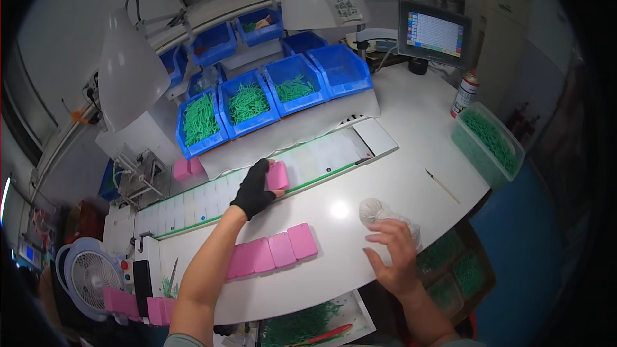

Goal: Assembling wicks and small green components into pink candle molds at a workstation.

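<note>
My left hand [254, 193], in a black fingerless glove, is closed round a pink block [278, 177]. It holds the block at the near edge of a long pale conveyor strip [315, 162] with green edging. Bare and with its fingers apart, my right hand [393, 258] is over the right part of the table, holding nothing. Just beyond its fingertips lies an off-white bundle of cloth or yarn [371, 211]. A row of several pink blocks [281, 249] lies on the white table [347, 244], partly hidden behind my left forearm.
Blue bins [247, 104], some with green strips, stand behind the conveyor below two lamps [132, 71]. To the right are a screen [434, 33], a spray can [465, 93], a tub of green strips [488, 138] and a thin brush [442, 185]. A fan [95, 273] stands left; an open drawer [363, 321] is below.
</note>
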The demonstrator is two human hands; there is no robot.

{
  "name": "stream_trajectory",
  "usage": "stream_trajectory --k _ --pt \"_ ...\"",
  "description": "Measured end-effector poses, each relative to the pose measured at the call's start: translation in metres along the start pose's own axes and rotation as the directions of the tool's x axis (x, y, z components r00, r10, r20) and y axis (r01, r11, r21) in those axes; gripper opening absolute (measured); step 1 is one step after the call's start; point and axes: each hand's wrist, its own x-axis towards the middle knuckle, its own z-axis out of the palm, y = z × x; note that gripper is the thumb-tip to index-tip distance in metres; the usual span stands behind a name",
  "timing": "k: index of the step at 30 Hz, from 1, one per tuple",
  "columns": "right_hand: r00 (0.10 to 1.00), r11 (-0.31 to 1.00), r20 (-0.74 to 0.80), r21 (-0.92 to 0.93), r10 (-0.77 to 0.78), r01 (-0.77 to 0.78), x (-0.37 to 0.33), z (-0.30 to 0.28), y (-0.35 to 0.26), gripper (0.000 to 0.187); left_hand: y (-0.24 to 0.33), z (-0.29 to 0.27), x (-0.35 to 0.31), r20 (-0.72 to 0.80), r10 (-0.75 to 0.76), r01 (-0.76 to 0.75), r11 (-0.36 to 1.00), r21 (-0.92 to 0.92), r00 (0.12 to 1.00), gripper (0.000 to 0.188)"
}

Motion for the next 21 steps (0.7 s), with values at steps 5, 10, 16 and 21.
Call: stream_trajectory --k 5,10,16,21 --pt "0.987 0.981 0.156 0.192 -0.028 -0.002 -0.022 0.016 -0.022 0.025 0.034 0.052 0.057 -0.016 0.03 -0.029 0.999 0.036 0.999 0.071" --pt "0.977 0.985 0.194 0.129 0.088 -0.115 -0.048 -0.006 -0.011 0.021 0.018 0.055 0.058 -0.043 -0.051 0.054 0.996 0.073 0.998 0.078" --pt "0.979 0.987 0.186 0.121 0.078 -0.102 -0.057 -0.016 -0.021 0.02 0.015 0.037 0.037 -0.004 -0.132 0.132 0.988 0.074 0.991 0.094" --pt "0.99 0.989 0.126 0.127 0.066 -0.082 -0.057 -0.022 -0.025 0.02 0.052 0.015 -0.011 0.008 -0.092 0.087 0.963 0.255 0.996 0.094"
